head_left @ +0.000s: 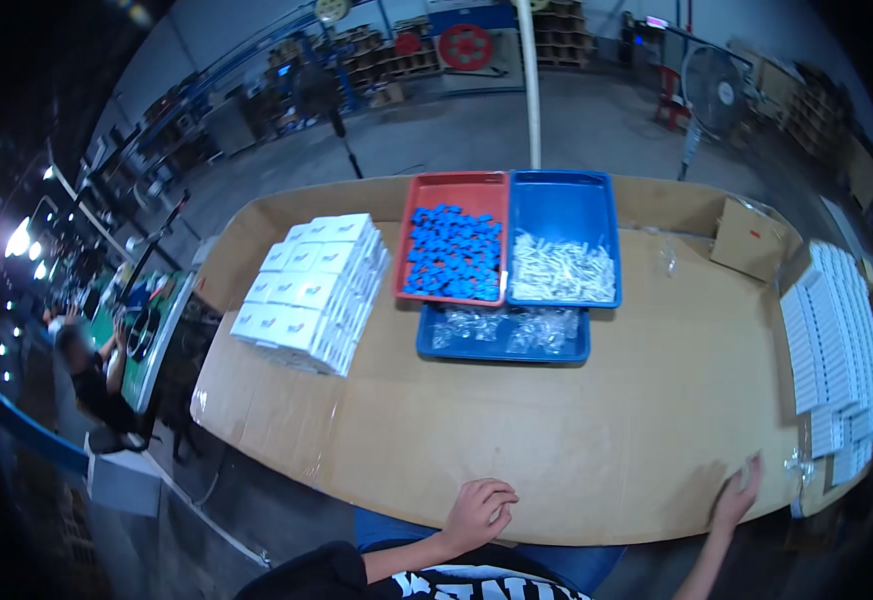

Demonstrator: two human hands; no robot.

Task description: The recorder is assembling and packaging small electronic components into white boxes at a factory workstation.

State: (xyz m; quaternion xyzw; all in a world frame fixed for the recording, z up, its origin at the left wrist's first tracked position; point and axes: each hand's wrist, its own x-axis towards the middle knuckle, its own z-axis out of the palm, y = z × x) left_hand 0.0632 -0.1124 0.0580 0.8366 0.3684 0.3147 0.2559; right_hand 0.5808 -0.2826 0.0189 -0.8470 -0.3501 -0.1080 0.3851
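My left hand (481, 513) is at the table's near edge, its fingers curled in loosely, and nothing shows in them. Further right, my right hand (738, 496) reaches over the cardboard-covered table (597, 430) with its fingers stretched out and nothing in them. The nearest things to it are a scrap of clear plastic (800, 464) and tall stacks of white flat boxes (829, 340) at the right edge. Straight ahead, a red tray (454, 185) holds small blue parts (454, 250), and a blue tray (564, 190) holds short white pieces (563, 268).
Below those trays, another blue tray (502, 350) contains clear plastic bags (542, 328). A block of stacked white boxes (307, 285) stands on the left. Low cardboard walls (657, 200) border the table's far side. Another person (102, 380) sits at a green-topped bench at far left.
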